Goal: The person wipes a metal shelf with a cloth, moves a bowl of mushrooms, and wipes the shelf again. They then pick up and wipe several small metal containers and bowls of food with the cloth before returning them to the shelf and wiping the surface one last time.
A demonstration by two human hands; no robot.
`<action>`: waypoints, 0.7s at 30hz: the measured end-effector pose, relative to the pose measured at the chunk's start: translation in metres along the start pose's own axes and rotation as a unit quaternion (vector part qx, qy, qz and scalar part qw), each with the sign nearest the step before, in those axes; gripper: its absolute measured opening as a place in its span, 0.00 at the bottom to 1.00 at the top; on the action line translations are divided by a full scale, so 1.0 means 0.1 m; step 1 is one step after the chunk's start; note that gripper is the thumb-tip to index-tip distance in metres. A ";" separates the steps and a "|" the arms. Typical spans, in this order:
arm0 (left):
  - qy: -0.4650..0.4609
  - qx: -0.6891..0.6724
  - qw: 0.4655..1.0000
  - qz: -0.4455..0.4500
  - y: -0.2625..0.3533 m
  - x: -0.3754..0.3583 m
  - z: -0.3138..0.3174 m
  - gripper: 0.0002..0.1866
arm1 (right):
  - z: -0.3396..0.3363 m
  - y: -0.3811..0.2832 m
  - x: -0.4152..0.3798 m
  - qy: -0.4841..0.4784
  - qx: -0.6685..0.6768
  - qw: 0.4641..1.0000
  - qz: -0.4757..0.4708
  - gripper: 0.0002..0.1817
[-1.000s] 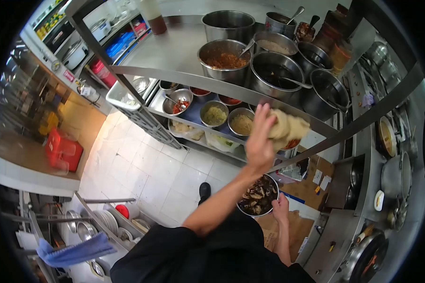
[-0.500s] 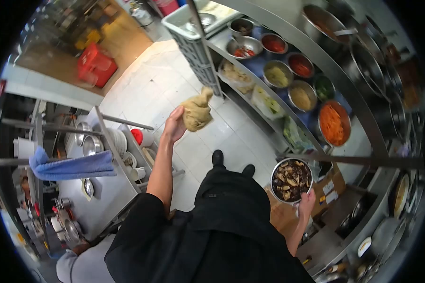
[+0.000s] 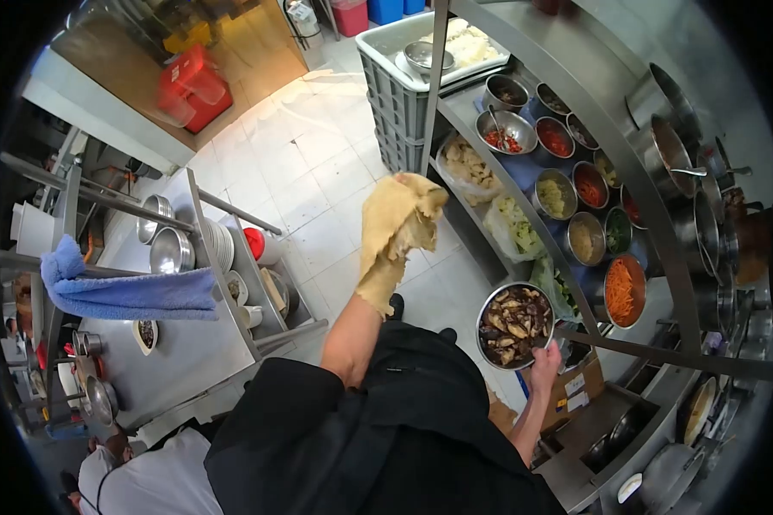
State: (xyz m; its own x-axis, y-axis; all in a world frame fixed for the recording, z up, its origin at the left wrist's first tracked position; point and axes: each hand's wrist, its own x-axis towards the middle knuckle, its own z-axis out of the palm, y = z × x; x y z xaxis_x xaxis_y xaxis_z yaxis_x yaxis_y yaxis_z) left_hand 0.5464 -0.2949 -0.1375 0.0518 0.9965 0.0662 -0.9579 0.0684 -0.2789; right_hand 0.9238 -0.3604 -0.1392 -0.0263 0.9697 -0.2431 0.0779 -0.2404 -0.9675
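My left hand (image 3: pixel 401 178) is almost hidden under a tan cloth (image 3: pixel 391 227), which drapes over it down to the wrist. Only a bit of fingertip seems to show at the cloth's top edge, above the tiled floor. At the right, my right hand (image 3: pixel 544 367) grips the rim of a round steel bowl (image 3: pixel 481 336). Dark brown sliced pieces, perhaps mushrooms (image 3: pixel 515 322), fill the bowl, which is held beside the shelf.
Steel pots of chopped ingredients, including shredded carrot (image 3: pixel 622 290), line the shelf (image 3: pixel 524 184) on my right. A grey crate (image 3: pixel 395 107) stands beyond. Left is a steel counter (image 3: pixel 176 356) with a blue towel (image 3: pixel 133 287) on a rail. Another person (image 3: pixel 150 472) is at lower left.
The tan cloth was bunched in my left hand and now spreads over the hand and wrist. My left hand has moved right. The bowl has shifted slightly left, still in my right hand.
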 end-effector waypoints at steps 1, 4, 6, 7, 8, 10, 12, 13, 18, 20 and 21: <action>-0.017 -0.059 0.997 -0.038 0.02 0.11 0.01 0.24 | 0.04 -0.01 0.02 0.005 -0.002 1.000 -0.003 0.11; -0.032 -0.172 0.977 -0.120 -0.05 0.29 0.02 0.26 | 0.06 -0.01 0.01 0.003 -0.003 1.000 0.022 0.10; 0.010 -0.076 0.996 -0.042 -0.22 0.12 0.06 0.25 | 0.05 0.05 0.05 -0.004 -0.044 0.999 -0.025 0.07; 0.049 0.031 0.998 0.039 -0.34 0.01 0.09 0.24 | 0.00 0.17 0.07 -0.005 -0.048 0.998 -0.027 0.07; 0.086 0.135 0.980 0.120 -0.38 -0.02 0.11 0.24 | -0.03 0.29 0.14 -0.007 -0.075 0.994 -0.080 0.06; 0.149 0.106 0.978 0.104 -0.36 0.04 -0.11 0.21 | -0.02 0.18 0.14 -0.011 -0.109 0.985 -0.130 0.05; 0.064 0.488 0.870 0.024 -0.19 -0.02 -0.28 0.19 | 0.13 -0.10 0.03 0.008 -0.060 0.998 -0.024 0.05; 0.016 0.651 0.759 -0.019 -0.08 -0.06 -0.34 0.19 | 0.09 -0.04 0.03 0.011 -0.057 0.998 -0.025 0.05; 0.101 0.703 0.694 -0.121 0.35 -0.44 0.04 0.20 | 0.04 -0.18 -0.07 0.022 -0.043 0.999 -0.004 0.08; 0.062 0.865 0.492 -0.083 0.39 -0.75 0.00 0.21 | 0.02 -0.18 -0.09 0.015 -0.053 0.998 0.001 0.09; 0.065 0.905 0.416 -0.066 0.35 -0.91 -0.08 0.22 | -0.07 -0.13 -0.10 0.024 -0.046 0.999 -0.004 0.09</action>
State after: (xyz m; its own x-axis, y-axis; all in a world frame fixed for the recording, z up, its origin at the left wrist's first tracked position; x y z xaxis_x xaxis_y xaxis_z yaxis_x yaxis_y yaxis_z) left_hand 0.5105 -0.3830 -0.1610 0.0410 0.9921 -0.1185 0.4174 0.0908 0.9042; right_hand 0.9304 -0.3664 -0.1237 0.0204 0.9730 -0.2299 0.1686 -0.2300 -0.9585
